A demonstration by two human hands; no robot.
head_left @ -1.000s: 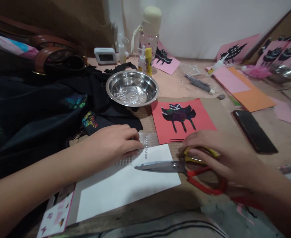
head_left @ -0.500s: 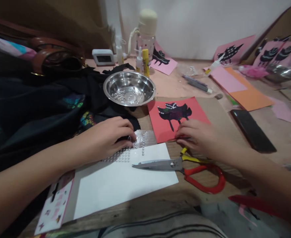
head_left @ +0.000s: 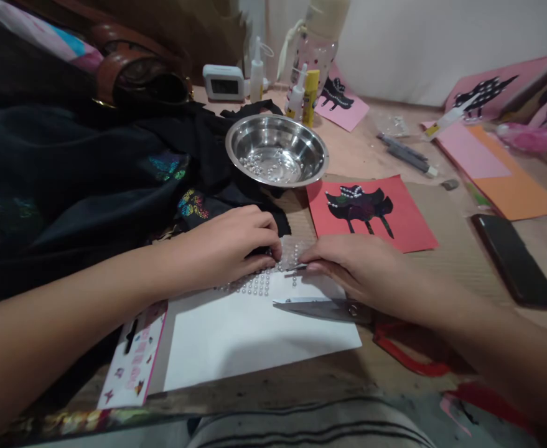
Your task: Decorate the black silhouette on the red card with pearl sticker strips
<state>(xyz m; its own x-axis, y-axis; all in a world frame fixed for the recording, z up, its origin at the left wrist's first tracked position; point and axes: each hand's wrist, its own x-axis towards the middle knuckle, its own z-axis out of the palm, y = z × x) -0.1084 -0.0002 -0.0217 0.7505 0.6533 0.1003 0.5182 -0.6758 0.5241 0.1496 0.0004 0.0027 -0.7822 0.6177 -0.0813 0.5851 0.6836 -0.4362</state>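
My left hand pinches the edge of a clear sheet of pearl stickers, which lies over a white card. Held between the thumb and fingers of my right hand is a thin pair of tweezers, mostly hidden, with its tip at a row of pearls. Just below it, scissors lie on the white card, their red handle partly under my right forearm. A red card with a black cut-out shape, partly edged with pearls, lies beyond my right hand.
A steel bowl with loose pearls stands behind my left hand. Glue bottles, a yellow glue stick and a water bottle are at the back. Dark cloth covers the left. A phone and orange paper lie right.
My right hand has moved left from the red card's lower edge to the pearl sheet, bringing the tweezers there. My left hand stays on the sheet. The view has shifted.
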